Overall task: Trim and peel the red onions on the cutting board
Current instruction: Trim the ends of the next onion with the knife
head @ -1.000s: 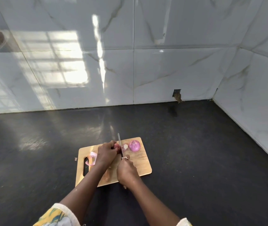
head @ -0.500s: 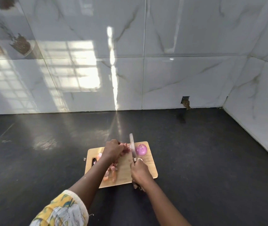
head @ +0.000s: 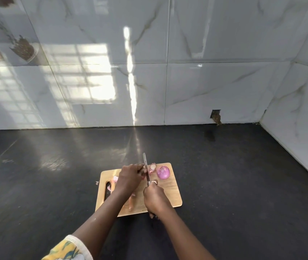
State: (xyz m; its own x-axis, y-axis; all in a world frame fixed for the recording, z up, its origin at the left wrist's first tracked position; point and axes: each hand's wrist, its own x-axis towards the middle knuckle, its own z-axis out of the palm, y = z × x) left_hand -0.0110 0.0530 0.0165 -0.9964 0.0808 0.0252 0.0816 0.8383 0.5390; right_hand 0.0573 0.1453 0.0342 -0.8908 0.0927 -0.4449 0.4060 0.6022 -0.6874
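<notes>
Near edge of the cutting board [head: 170, 194]: the right hand [head: 156, 198] has its fingers wrapped round the handle of the knife [head: 146, 171], blade pointing toward the far edge. Mid-board: the left hand [head: 129, 177] has its fingers curled over a red onion [head: 143, 175], mostly hidden, touching the blade. Far right corner: a peeled onion [head: 163, 172] rests alone.

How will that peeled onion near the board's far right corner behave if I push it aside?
The peeled onion looks round and lies free, so it would probably roll rather than slide, perhaps off the cutting board, whose far edge is close. Its skinless surface looks glossy, so it may be slippery to grip. It appears firm, not floppy.
</notes>
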